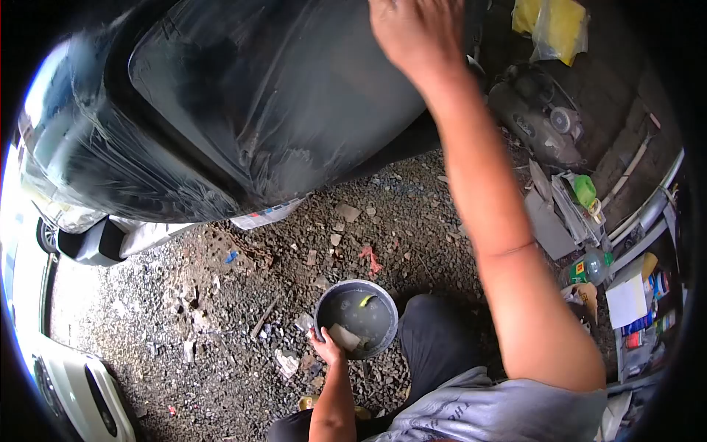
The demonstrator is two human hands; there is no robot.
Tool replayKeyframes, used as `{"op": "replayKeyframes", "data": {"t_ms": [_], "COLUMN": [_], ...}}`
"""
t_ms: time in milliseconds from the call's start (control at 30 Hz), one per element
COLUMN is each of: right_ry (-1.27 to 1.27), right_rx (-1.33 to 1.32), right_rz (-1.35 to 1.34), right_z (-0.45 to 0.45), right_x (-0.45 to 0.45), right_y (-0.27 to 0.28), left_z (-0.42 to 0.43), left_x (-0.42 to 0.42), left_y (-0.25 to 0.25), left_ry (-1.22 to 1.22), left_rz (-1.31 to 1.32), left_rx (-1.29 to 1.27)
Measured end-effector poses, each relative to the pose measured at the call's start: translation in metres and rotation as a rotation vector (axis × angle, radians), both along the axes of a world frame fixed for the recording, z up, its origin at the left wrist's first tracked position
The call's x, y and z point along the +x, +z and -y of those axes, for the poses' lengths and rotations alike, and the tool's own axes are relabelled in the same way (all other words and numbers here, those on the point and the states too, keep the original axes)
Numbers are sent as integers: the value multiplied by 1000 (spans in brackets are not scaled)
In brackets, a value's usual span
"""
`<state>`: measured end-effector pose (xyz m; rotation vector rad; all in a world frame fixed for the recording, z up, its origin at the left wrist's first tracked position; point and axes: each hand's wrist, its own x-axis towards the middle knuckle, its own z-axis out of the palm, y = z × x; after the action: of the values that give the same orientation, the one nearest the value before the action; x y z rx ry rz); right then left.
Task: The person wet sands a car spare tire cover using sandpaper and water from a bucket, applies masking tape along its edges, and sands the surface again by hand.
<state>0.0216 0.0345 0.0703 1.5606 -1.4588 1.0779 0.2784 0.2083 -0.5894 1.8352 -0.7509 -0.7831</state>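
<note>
Reaching hand: the right hand [416,33] lies over the dark car panel [346,103] at top centre; its fingers run off the frame, so whether they grip anything cannot be told.
Bucket hand: the left hand [329,348], well apart from the right, is clamped on the lower-left rim of the bucket [395,317], just below centre.
Bucket: upright on gravel [243,309], holding murky liquid [374,325]; probably heavy and apt to slosh, best held by opposite sides of the rim.
Pale flat piece [345,337]: inside the bucket's lower left, beside the left hand; likely light and slippery, best pinched by its edges.
Panel: streaked, curved, probably stiff and slick; flat fingers should suit it better than fingertips.
</note>
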Motion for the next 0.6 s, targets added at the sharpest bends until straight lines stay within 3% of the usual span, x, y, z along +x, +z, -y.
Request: {"op": "replayKeyframes", "data": {"t_ms": [67, 133, 167, 233, 367, 467, 500, 533, 567, 600], "right_ry": [32, -220, 260, 274, 85, 88, -64, 15, 274, 332], "right_rx": [-286, -200, -29, 56, -236, -350, -486, -228, -52, 2], "right_rz": [-80, -341, -537, -771, -333, -39, -121, -54, -325, -474], "right_z": [4, 3, 17, 21, 14, 9, 25, 20, 3, 12], "right_x": [39, 100, 93, 53, -12, 30, 59, 92, 100, 89], "right_y": [-46, -123, -174, -176, -43, -48, -75, -117, -137, -153], "left_z": [-2, 1, -1, 1, 0, -1, 1, 1, 0, 0], "left_x": [-2, 4, 0, 1, 0, 0, 0, 2, 3, 2], "left_y": [9, 12, 12, 6, 9, 17, 15, 10, 7, 8], "left_ry": [0, -4, -5, -10, -19, -33, -26, -24, -29, -26], "left_rz": [19, -2, -25, 64, 41, 14, 12, 16, 17, 24], "left_rx": [-40, -3, 17, 22, 19, 65, 60, 56, 55, 56]}}
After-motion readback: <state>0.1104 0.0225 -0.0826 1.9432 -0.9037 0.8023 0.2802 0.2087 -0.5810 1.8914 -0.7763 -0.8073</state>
